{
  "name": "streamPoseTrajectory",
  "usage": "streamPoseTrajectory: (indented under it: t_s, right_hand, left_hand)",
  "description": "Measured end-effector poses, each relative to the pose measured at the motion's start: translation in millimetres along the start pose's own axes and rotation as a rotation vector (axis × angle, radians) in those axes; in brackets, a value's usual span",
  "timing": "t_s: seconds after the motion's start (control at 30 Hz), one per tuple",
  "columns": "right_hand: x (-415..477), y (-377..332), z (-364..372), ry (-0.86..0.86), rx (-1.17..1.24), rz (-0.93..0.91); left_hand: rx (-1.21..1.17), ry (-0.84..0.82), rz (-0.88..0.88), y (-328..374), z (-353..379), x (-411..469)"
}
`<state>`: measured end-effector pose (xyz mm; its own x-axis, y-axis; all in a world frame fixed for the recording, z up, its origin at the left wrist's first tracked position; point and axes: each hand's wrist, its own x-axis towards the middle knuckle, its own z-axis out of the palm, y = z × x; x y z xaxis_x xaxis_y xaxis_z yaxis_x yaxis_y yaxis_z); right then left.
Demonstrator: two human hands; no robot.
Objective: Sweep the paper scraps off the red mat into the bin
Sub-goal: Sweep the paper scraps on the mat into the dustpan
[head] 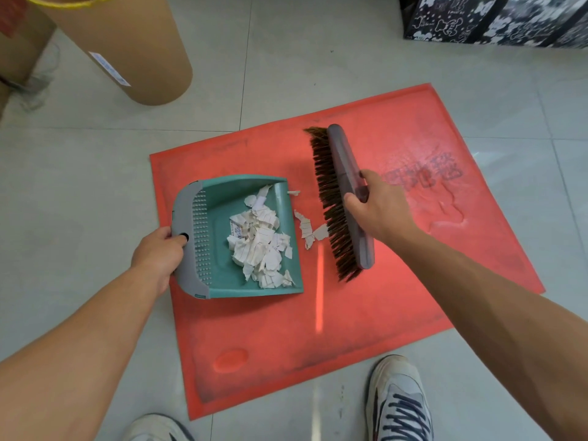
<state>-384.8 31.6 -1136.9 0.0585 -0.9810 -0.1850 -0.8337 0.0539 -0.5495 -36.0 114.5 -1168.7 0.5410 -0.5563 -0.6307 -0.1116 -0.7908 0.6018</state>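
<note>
On the red mat [366, 316], my left hand [156, 253] gripped the dustpan [222, 198], my right hand [377, 206] gripped the brush [339, 157]; I think the last paper scraps [304, 226] needed a push in.

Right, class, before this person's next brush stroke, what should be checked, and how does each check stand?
1. Left hand grips the dustpan: ok.
2. Right hand grips the brush: ok.
3. Dustpan's open edge faces the brush: ok.
4. Loose scraps lie between brush and dustpan: ok.
5. Red mat free of scraps: not ok, some lie on it.
6. Cardboard drum is the bin: cannot tell.
</note>
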Motion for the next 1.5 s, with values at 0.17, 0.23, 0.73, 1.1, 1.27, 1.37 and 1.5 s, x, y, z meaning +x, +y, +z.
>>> streamPoseTrajectory:
  t_s: [0.17, 0.23, 0.73, 1.1, 1.27, 1.37, 1.5]
  right_hand:
    - [3, 14, 8, 0.036, -0.073, 0.104]
    - [1, 15, 14, -0.001, -0.101, 0.104]
    - [-13, -14, 27, -0.315, -0.073, -0.22]
    - [-2, 2, 1, -0.015, -0.006, -0.061]
    - [-4, 13, 12, -0.051, -0.194, 0.035]
    - [-12, 9, 23, -0.125, -0.213, -0.016]
    - [-15, -4, 33, -0.156, -0.163, -0.079]
  left_hand:
    - [-0.053, 0.015, -0.021, -3, -11, 7]
    - [-0.054, 0.01, -0.024, -3, -14, 9]
    - [-0.047, 0.01, -0.027, 4, 9, 7]
    - [-0.041, 0.033, -0.047, 2, 9, 10]
    - [0.024, 0.023, -0.022, 3, 6, 8]
    - [0.074, 0.031, -0.011, 1, 1, 9]
    - [0.094, 0.048, -0.012, -2, -1, 6]
